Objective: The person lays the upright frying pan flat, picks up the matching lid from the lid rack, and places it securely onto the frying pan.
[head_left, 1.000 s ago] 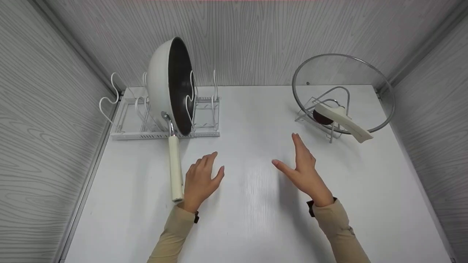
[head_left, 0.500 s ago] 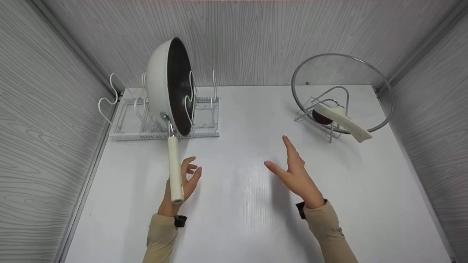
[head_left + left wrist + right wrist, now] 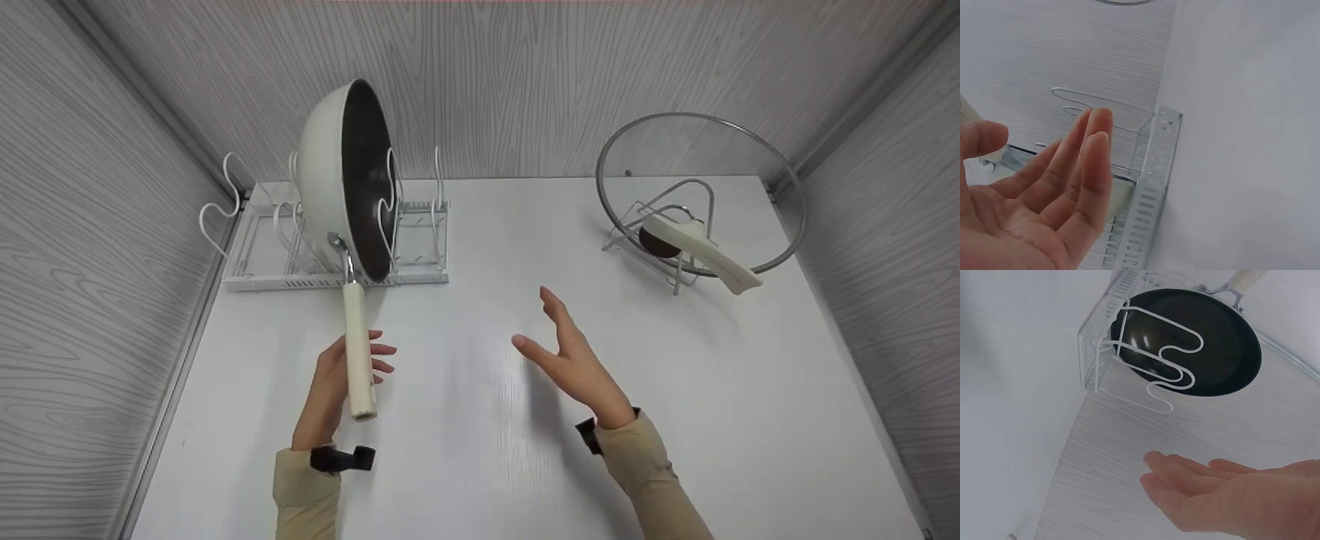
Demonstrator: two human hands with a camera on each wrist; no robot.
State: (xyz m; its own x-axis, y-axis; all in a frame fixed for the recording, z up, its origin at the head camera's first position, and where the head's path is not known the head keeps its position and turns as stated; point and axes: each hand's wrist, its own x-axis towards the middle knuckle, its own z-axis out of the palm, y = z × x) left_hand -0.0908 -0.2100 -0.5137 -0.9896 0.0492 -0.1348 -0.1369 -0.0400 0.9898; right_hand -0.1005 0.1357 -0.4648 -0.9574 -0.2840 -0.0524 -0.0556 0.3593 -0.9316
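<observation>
Cream-coloured frying pan with a dark non-stick interior (image 3: 349, 176) stood on edge in the white wire pan rack (image 3: 262, 259) at the back left of the white tabletop (image 3: 480, 450), its cream straight handle (image 3: 356, 352) projecting toward the viewer. The left hand (image 3: 334, 382) lay just behind and beside that handle, fingers loosely extended past it on the right; the handle hid part of the palm, so contact could not be confirmed from the head view. In the left wrist view the fingers (image 3: 1081, 163) were straight and held together, gripping nothing, with the rack end (image 3: 1154, 185) beyond them. The right hand (image 3: 574, 360) hovered over mid-table, flat, fingers straight, thumb spread, holding nothing. In the right wrist view the pan interior (image 3: 1196, 343) sat behind the white wire dividers (image 3: 1157, 354). At the far right a round glass lid with a metal rim (image 3: 701, 187) leaned on a grey wire stand (image 3: 660, 225), its cream handle (image 3: 705, 251) covering part of the stand. No legible writing or brand marks were visible.
</observation>
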